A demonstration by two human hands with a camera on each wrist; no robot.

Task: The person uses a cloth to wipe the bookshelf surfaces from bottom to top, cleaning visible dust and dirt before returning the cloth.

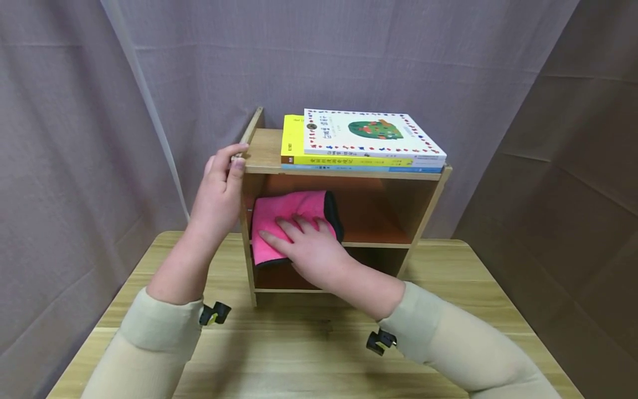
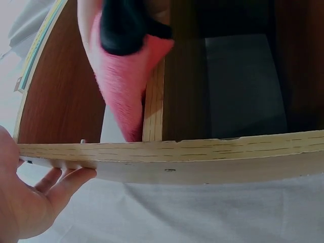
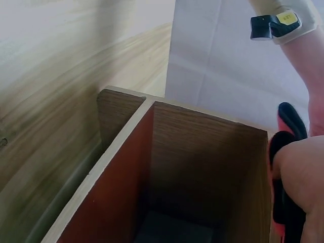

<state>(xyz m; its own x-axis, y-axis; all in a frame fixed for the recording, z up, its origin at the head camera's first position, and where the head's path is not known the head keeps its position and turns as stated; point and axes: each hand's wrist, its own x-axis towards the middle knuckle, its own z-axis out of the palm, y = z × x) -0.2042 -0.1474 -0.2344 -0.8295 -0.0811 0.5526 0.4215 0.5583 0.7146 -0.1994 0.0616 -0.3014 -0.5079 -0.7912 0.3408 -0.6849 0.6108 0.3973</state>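
A small wooden bookshelf (image 1: 329, 244) stands on the table. My left hand (image 1: 219, 183) holds its upper left corner; fingers (image 2: 76, 179) lie against the outer face of the side panel (image 2: 223, 147). A pink cloth (image 1: 284, 208) with a black underside drapes over the front of the middle board at the left. My right hand (image 1: 316, 249) grips the cloth from above, fingers spread and bent into it. In the left wrist view the pink cloth (image 2: 121, 76) hangs beside the board's front edge. The right wrist view shows the black side (image 3: 283, 147) bunched by my hand.
Several books (image 1: 374, 133) lie stacked on the bookshelf top, a white one uppermost, overlapping a yellow one. The wooden table (image 1: 279, 354) extends in front and to both sides. Grey curtains (image 1: 349, 55) hang behind, and a darker one (image 1: 573, 194) at the right.
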